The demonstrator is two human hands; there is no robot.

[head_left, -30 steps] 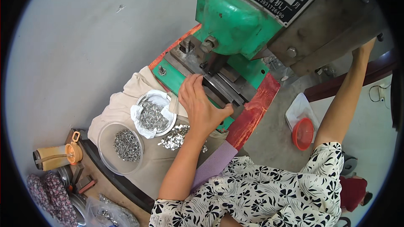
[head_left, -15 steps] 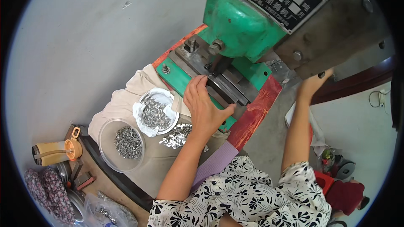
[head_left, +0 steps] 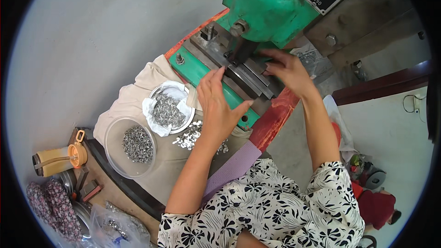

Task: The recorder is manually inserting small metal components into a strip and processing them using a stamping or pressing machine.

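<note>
A bench press with a green body [head_left: 268,11] stands before me, its dark ram reaching down to a steel die block [head_left: 250,80] with long parallel bars. My left hand [head_left: 216,103] is open along the die's near side, thumb and fingers spread. Its forefinger tip lies at the die's left end by the ram; its thumb points at the near right end. On the far side, my right hand [head_left: 289,71] reaches in with fingers stretched and apart beside the bars. Those fingertips are slightly blurred and partly hidden behind the die. I see nothing held in either hand.
Left of the press, a cloth-covered surface bears a paper-lined bowl [head_left: 189,115] of small metal pins, a clear tub [head_left: 108,149] of small metal parts and loose shiny pieces [head_left: 188,138]. A yellow bottle [head_left: 53,161] stands far left. Another person [head_left: 376,209] is at the lower right.
My right hand has come from the press's right side down to the far side of the die. My left hand stays by the die. The whole view has shifted slightly.
</note>
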